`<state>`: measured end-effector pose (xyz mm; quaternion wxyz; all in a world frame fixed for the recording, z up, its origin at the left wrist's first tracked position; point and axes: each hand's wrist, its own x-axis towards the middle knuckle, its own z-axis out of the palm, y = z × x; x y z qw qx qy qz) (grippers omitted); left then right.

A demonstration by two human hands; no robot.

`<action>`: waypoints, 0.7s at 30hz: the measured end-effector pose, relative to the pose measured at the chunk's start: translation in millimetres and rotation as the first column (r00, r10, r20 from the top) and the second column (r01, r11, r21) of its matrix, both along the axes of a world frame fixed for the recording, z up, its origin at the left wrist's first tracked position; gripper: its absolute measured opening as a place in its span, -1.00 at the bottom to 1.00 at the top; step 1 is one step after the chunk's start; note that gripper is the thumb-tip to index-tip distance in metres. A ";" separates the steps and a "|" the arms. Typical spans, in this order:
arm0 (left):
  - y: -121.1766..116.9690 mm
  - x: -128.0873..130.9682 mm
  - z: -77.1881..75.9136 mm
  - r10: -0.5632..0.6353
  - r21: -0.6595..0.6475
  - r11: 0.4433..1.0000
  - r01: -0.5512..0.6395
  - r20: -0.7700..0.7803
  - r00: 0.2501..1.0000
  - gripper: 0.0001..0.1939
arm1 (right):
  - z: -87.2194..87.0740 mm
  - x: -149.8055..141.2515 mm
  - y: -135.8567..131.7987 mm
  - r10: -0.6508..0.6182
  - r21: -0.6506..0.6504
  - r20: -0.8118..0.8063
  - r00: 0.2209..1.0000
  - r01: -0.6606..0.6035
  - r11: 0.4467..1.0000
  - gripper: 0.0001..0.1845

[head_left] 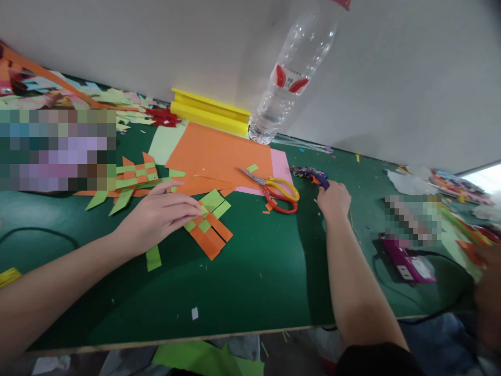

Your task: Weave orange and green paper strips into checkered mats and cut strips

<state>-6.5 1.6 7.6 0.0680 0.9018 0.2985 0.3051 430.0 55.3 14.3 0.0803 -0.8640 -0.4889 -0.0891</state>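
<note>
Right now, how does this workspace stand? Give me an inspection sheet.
Surface: green table, bits of paper scattered.
Job's things: orange-and-green woven piece, scissors, orange sheet.
Clutter: paper scraps heaped far left; plastic bottle by the wall.
Hands: left hand touching the woven piece; right hand gripping a dark blue tool.
Cables: black cable near the purple device.
Surroundings: grey wall; another person's blurred hand, right edge.

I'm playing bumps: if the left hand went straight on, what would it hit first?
For the left hand, probably the woven orange-and-green paper piece at its fingertips; whether they touch it is unclear.
</note>
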 end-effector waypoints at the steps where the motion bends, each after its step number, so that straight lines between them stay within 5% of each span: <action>1: -0.2 0.1 -0.1 0.001 -0.004 1.000 -0.001 -0.002 1.000 -0.78 | 1.0 -0.9 -0.9 -0.001 0.010 -0.004 1.000 0.001 1.000 -0.60; 10: -2.0 3.7 0.9 0.006 -0.015 1.000 -0.005 0.080 0.997 -0.80 | 24.2 -25.4 -8.4 0.027 0.198 -0.102 0.994 -0.006 0.980 -0.52; 17: -1.4 3.7 1.7 0.054 -0.102 0.994 -0.042 0.118 0.992 -0.81 | 34.7 -99.8 -33.4 0.435 0.153 -0.106 0.894 -0.417 0.896 -0.22; 21: -1.5 3.6 2.4 0.068 -0.168 0.985 -0.046 0.127 0.990 -0.79 | 28.3 -130.1 -48.1 0.571 0.133 -0.099 0.815 -0.558 0.819 -0.41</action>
